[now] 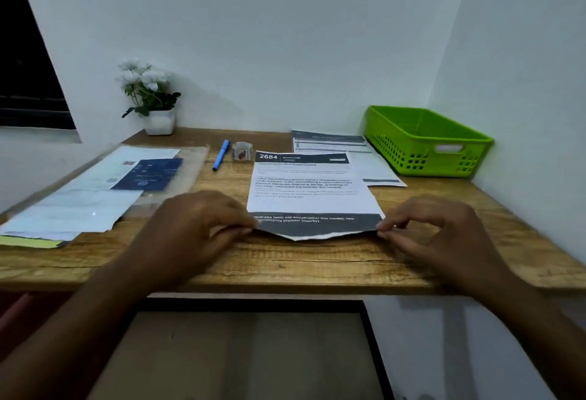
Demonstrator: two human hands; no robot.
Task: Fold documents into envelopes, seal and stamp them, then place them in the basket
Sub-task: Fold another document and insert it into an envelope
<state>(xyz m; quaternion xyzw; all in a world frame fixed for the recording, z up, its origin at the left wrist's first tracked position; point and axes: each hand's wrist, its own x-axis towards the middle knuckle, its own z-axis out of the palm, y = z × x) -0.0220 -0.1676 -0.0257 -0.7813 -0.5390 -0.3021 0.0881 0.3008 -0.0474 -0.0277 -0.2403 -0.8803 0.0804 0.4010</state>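
Sheet (pixel 310 190) lies centre frame on the table (pixel 285 260). Its long axis runs away from you toward the wall, dark header at the far end.

Your left hand (pixel 196 228) pinches the near-left corner and your right hand (pixel 437 231) the near-right. The hands are well apart, one at each side, equally close to the sheet. The near edge is raised off the wood and sags in the middle.

Judgement: first fold is starting; the edge wants carrying straight up-frame along that axis, corners level.

Basket (pixel 425 142) sits upper right, nearer your right hand. Pen (pixel 221 155) and roll (pixel 242 150) lie above centre.
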